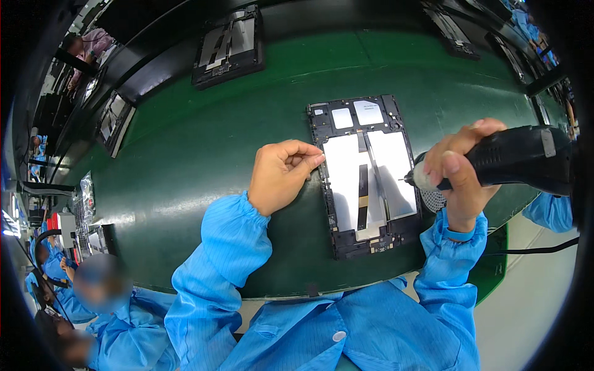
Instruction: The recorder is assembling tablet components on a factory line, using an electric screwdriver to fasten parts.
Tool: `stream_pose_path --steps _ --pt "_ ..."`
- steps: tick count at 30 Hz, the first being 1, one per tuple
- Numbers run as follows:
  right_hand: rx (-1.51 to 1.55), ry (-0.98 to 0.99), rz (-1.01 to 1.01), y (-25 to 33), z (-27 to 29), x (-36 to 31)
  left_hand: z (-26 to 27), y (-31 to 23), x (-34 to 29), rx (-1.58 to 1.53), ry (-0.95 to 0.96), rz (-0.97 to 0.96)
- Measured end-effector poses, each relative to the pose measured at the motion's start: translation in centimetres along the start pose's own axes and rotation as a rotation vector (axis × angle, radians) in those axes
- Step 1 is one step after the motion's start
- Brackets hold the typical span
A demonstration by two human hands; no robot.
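Observation:
An opened tablet (pixel 398 154) lies on the green work surface in front of me, its silver battery panels, dark ribbon cables and black frame showing. At its left edge is my left hand (pixel 278 173), thumb and forefinger pinched together; whatever is between the fingertips is too small to make out. My right hand (pixel 461 173) is wrapped round a black electric screwdriver (pixel 520 157), held roughly level over the tablet's right edge. The thin bit points left above the right battery panel. A grey perforated round piece (pixel 433 200) shows partly beneath the right hand.
Another opened device (pixel 229 46) rests at the far left, with one more (pixel 116 122) nearer the left edge. A further device (pixel 455 34) stands at the far right. The green table (pixel 185 173) has a curved near edge. A black cable (pixel 538 250) runs at right. Co-workers sit at lower left.

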State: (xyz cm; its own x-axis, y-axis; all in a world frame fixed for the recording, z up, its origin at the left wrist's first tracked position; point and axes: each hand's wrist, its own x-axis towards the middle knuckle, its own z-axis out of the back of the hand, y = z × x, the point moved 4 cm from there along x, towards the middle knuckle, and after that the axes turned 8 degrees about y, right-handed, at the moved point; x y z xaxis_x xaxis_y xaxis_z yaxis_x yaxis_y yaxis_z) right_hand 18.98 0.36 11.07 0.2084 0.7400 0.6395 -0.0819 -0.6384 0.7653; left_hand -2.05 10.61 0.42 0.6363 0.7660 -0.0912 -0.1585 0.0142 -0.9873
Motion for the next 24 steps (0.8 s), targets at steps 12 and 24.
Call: stream_pose_path --steps 12,24 --pt "-0.003 0.251 0.019 -2.0 -8.1 3.1 0.5 0.6 0.3 -0.007 -0.085 -0.030" --pt "0.032 0.270 -0.095 -6.1 -10.5 2.9 0.9 0.8 1.2 -0.119 0.090 0.214"
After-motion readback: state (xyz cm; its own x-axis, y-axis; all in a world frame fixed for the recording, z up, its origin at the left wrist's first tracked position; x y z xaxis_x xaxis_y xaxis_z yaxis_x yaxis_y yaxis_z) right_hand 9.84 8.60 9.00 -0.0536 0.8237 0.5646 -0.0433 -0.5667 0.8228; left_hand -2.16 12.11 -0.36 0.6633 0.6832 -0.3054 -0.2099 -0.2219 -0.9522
